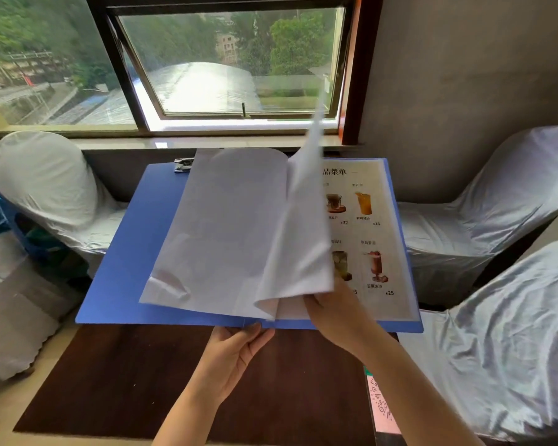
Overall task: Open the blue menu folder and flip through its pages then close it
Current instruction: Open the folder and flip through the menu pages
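The blue menu folder [126, 252] is held open above a dark brown table [126, 381]. My left hand [236, 352] grips its near edge at the spine from below. My right hand [335, 313] is on the lower edge of the pages, with a white page [306, 220] standing up and blurred in mid-turn. Blank white pages [226, 226] lie on the left half. On the right half a printed drinks page [368, 226] shows pictures of glasses with prices. A metal clip [183, 165] sits at the folder's top left.
Chairs in white covers stand at the left [45, 188] and the right [484, 214], with another near right [503, 349]. A window [229, 66] and sill lie beyond the folder. A pink card [380, 403] sits at the table's right edge.
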Demonstrator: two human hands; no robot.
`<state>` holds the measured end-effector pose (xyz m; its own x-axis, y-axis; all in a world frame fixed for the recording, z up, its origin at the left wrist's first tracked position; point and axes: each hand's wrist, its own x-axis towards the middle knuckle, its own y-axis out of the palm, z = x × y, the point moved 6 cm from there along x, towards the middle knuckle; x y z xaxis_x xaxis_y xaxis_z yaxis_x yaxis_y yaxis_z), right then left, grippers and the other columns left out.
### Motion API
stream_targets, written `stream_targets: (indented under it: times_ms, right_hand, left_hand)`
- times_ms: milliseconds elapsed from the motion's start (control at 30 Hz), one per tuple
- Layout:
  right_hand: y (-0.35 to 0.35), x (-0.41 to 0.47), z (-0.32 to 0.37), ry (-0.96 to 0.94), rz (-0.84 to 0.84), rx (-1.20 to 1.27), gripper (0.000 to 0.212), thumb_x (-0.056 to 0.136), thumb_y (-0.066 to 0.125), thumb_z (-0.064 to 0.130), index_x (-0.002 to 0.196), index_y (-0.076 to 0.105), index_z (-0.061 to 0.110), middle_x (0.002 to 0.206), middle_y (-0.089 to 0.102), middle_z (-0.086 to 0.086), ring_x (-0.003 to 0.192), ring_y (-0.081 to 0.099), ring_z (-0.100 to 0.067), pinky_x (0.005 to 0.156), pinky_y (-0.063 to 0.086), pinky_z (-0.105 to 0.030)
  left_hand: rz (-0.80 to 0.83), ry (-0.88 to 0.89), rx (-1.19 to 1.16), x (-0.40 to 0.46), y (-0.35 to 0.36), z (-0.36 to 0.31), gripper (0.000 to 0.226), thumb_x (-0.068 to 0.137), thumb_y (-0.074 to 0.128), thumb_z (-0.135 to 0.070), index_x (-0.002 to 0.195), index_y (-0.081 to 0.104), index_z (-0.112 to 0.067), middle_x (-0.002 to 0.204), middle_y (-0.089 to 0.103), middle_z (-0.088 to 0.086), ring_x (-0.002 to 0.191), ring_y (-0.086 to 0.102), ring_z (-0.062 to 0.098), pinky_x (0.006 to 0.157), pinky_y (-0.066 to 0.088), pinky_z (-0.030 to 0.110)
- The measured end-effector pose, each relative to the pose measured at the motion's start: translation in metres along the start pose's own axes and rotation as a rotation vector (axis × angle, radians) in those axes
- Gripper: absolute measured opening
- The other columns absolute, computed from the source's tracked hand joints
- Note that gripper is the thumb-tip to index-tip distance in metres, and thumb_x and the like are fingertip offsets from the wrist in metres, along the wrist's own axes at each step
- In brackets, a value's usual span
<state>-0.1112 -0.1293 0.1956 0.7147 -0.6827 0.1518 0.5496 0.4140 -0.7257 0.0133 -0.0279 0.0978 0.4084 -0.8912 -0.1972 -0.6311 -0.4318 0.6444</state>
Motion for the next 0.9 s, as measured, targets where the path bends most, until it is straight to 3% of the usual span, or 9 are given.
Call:
stream_targets:
  times_ms: [33, 100, 367, 467, 533, 667, 767, 833, 900]
  right_hand:
    - [0.004, 0.005, 0.009, -0.128, 0.009, -0.087, 0.046, 0.092, 0.042, 0.002, 0.133, 0.045, 0.022, 0.125, 0.058, 0.004, 0.123, 0.044, -0.013, 0.102, 0.029, -0.009]
    - [0.012, 0.012, 0.016, -0.260, 0.069, -0.184, 0.060, 0.092, 0.039, 0.002, 0.141, 0.026, 0.034, 0.153, 0.028, 0.008, 0.141, 0.016, -0.011, 0.116, 0.012, -0.032]
    - [0.035, 0.016, 0.000, -0.279, 0.172, -0.372, 0.052, 0.095, 0.038, 0.013, 0.140, 0.031, 0.037, 0.157, 0.012, 0.009, 0.144, 0.000, -0.012, 0.116, -0.006, -0.044]
    - [0.022, 0.011, -0.001, -0.260, 0.118, -0.154, 0.049, 0.095, 0.042, 0.015, 0.139, 0.032, 0.037, 0.154, 0.023, 0.008, 0.142, 0.015, -0.008, 0.117, 0.003, -0.049]
    - [-0.004, 0.006, -0.014, -0.199, -0.088, -0.021, 0.048, 0.093, 0.050, 0.020, 0.137, 0.037, 0.033, 0.150, 0.033, 0.004, 0.137, 0.028, -0.009, 0.114, 0.015, -0.055]
    - [-0.063, -0.017, -0.073, 0.122, -0.529, -0.146, 0.062, 0.080, 0.067, 0.028, 0.136, 0.040, 0.020, 0.146, 0.035, -0.018, 0.134, 0.032, -0.032, 0.104, 0.033, -0.059]
    - [-0.071, -0.029, -0.128, 0.453, -0.366, 0.237, 0.070, 0.083, 0.065, 0.030, 0.142, 0.027, 0.025, 0.144, 0.040, -0.016, 0.127, 0.043, -0.031, 0.099, 0.042, -0.054]
    - [-0.062, -0.033, -0.145, 0.524, -0.213, 0.682, 0.060, 0.086, 0.061, 0.026, 0.139, 0.033, 0.028, 0.123, 0.062, -0.011, 0.106, 0.063, -0.025, 0.083, 0.056, -0.048]
    - [-0.059, -0.035, -0.150, 0.484, -0.135, 0.850, 0.052, 0.083, 0.060, 0.024, 0.132, 0.043, 0.026, 0.107, 0.071, -0.007, 0.095, 0.069, -0.022, 0.066, 0.060, -0.036]
  left_hand:
    - [0.000, 0.003, 0.002, 0.000, 0.001, 0.000, 0.046, 0.068, 0.061, 0.007, 0.110, 0.058, -0.012, 0.097, 0.075, 0.010, 0.094, 0.070, 0.027, 0.068, 0.059, 0.032]
    - [-0.004, 0.001, -0.004, 0.000, 0.001, 0.001, 0.046, 0.068, 0.061, 0.007, 0.110, 0.058, -0.010, 0.096, 0.075, 0.012, 0.094, 0.070, 0.027, 0.068, 0.059, 0.032]
    - [0.006, 0.003, -0.024, -0.001, 0.004, 0.001, 0.051, 0.070, 0.057, 0.009, 0.115, 0.056, -0.015, 0.100, 0.074, 0.011, 0.093, 0.070, 0.026, 0.066, 0.059, 0.032]
    - [-0.009, -0.013, -0.027, 0.000, 0.001, 0.004, 0.048, 0.068, 0.058, 0.010, 0.111, 0.056, -0.012, 0.095, 0.076, 0.010, 0.089, 0.071, 0.026, 0.064, 0.059, 0.032]
    - [-0.012, -0.022, -0.024, 0.000, -0.002, 0.003, 0.047, 0.067, 0.059, 0.010, 0.110, 0.055, -0.009, 0.093, 0.076, 0.009, 0.090, 0.071, 0.027, 0.063, 0.059, 0.032]
    - [-0.027, -0.029, -0.060, 0.001, -0.008, -0.001, 0.048, 0.067, 0.058, 0.010, 0.111, 0.054, -0.010, 0.095, 0.075, 0.011, 0.091, 0.071, 0.028, 0.063, 0.059, 0.033]
    - [-0.042, -0.027, -0.088, 0.002, -0.013, -0.002, 0.049, 0.068, 0.057, 0.010, 0.111, 0.055, -0.013, 0.098, 0.075, 0.012, 0.092, 0.070, 0.028, 0.063, 0.060, 0.033]
    - [-0.042, -0.028, -0.080, 0.004, -0.014, -0.003, 0.051, 0.067, 0.057, 0.010, 0.112, 0.054, -0.014, 0.096, 0.075, 0.011, 0.091, 0.071, 0.027, 0.063, 0.059, 0.033]
    - [-0.032, -0.030, -0.058, 0.004, -0.013, -0.004, 0.052, 0.068, 0.057, 0.010, 0.113, 0.053, -0.015, 0.096, 0.076, 0.010, 0.091, 0.071, 0.027, 0.063, 0.059, 0.032]
